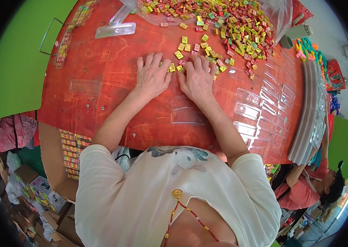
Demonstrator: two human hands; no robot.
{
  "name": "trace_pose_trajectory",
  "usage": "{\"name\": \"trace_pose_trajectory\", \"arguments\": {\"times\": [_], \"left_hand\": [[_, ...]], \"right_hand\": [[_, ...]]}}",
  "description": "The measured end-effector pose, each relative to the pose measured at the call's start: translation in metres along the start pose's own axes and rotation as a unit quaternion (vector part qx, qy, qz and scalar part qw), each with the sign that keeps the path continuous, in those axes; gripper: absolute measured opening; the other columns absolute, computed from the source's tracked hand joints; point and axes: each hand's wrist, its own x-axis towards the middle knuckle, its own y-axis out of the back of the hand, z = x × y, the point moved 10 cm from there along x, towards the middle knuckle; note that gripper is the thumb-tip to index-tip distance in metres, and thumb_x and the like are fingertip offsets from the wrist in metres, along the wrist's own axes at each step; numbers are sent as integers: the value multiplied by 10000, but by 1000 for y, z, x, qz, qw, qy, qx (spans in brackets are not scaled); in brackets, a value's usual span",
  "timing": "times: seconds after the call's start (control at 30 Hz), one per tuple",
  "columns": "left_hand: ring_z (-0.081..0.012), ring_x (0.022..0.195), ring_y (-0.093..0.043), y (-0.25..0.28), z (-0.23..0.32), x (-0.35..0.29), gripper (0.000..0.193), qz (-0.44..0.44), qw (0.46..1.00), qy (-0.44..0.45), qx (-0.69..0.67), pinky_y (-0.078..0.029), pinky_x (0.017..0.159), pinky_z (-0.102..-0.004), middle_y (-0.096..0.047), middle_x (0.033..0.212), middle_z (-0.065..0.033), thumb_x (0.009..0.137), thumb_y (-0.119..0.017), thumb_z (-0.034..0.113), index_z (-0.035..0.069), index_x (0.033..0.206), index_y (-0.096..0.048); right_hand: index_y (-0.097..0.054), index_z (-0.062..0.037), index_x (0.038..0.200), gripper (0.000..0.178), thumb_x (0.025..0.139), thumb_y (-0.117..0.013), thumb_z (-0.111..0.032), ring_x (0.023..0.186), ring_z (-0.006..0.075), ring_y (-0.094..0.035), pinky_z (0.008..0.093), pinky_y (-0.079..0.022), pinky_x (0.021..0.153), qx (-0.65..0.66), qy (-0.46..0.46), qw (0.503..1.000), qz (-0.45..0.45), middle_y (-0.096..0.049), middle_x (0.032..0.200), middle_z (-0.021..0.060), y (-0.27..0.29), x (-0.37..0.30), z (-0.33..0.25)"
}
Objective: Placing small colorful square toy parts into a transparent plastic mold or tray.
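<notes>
My left hand (pixel 153 75) rests on the red table with its fingers spread and bent downward. A small yellow block (pixel 172 67) lies beside its thumb and index finger. Close to its right, my right hand (pixel 198 78) reaches over several little yellow and red blocks, fingers apart and curled over them; its fingertips partly hide the pieces beneath. More loose yellow blocks (pixel 178 54) lie just beyond both hands. Below the right wrist sits a clear plastic tray (pixel 187 115).
A big heap of small blocks (pixel 244 29) spreads at the far side. Clear trays (pixel 248 111) cover the right, beside a tall tray stack (pixel 305 111). Two trays (pixel 115 30) lie far left, near a row of blocks (pixel 63 49). A co-worker (pixel 305 185) is at right.
</notes>
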Motion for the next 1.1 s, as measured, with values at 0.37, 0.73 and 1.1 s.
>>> {"name": "trace_pose_trajectory", "arguments": {"times": [0.37,0.73,1.1], "left_hand": [[-324,1235,-470,3,7,2,495,-16,1000,21,9,-325,971,-529,-525,1303,-156,794,-724,307,76,1205,-571],[-335,1208,-468,-1,9,6,409,21,1000,6,12,-315,959,-548,-525,1259,-158,826,-701,320,78,1137,-591],[-336,1194,-493,18,-18,-11,538,25,999,37,-31,-377,952,-492,-519,1289,-154,822,-725,306,88,1284,-556]], "right_hand": [[-669,-86,1010,268,832,-717,-279,1184,274,-514,525,-294,1035,2,-6,1000,31,-586,1199,89,3,12,18],[-654,-80,1019,278,807,-722,-247,1191,271,-510,515,-293,1034,-7,1,999,51,-587,1186,89,9,12,27],[-663,-85,987,231,804,-715,-216,1198,256,-506,531,-278,1041,-12,25,1000,12,-591,1162,62,3,10,25]]}}
